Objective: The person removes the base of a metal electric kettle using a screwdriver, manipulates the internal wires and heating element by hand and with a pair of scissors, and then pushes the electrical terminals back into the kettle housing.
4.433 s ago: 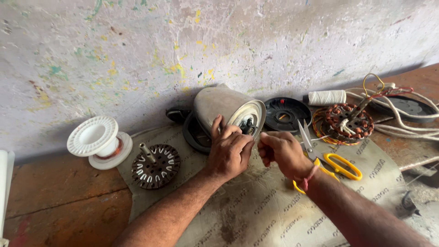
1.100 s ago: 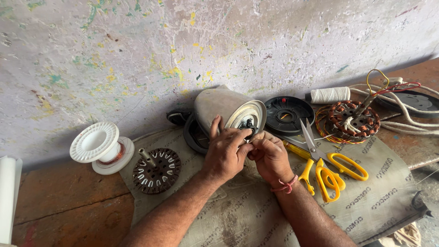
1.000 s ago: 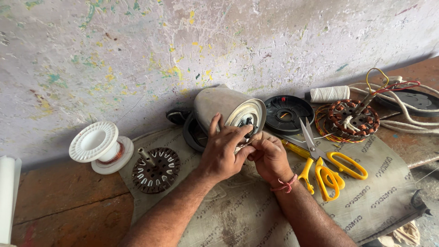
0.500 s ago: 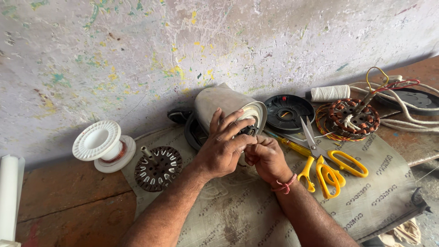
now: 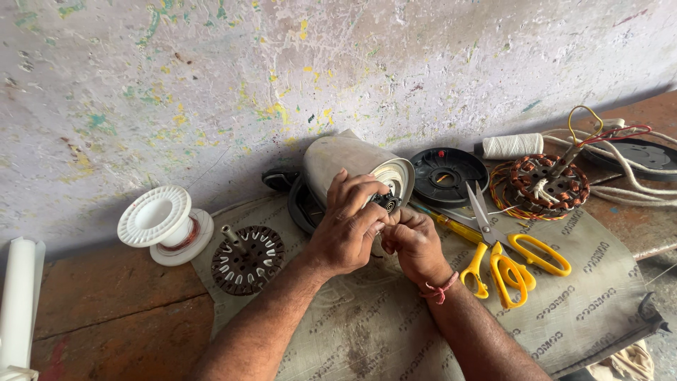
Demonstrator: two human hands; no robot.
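A grey-white motor housing (image 5: 349, 162) lies on its side on a printed woven sack (image 5: 578, 310), its round open end facing me. My left hand (image 5: 349, 229) is clasped over that front end. Pressed against it from the right, my right hand (image 5: 412, 240) pinches something small at the dark centre of the housing; what it grips is hidden by the fingers. A red thread circles my right wrist.
Yellow-handled scissors (image 5: 511, 257) and a yellow screwdriver (image 5: 451, 226) lie right of my hands. Behind them are a black round cover (image 5: 448, 173), a copper-wound stator (image 5: 546, 185), a white thread spool (image 5: 513, 145) and cables. Left: a bare rotor core (image 5: 247, 257), a white plastic bobbin (image 5: 162, 222), a white tube (image 5: 17, 303).
Both hands have closed in tighter on the housing's front end. My left fingers now curl over its rim and my right hand has moved up against them.
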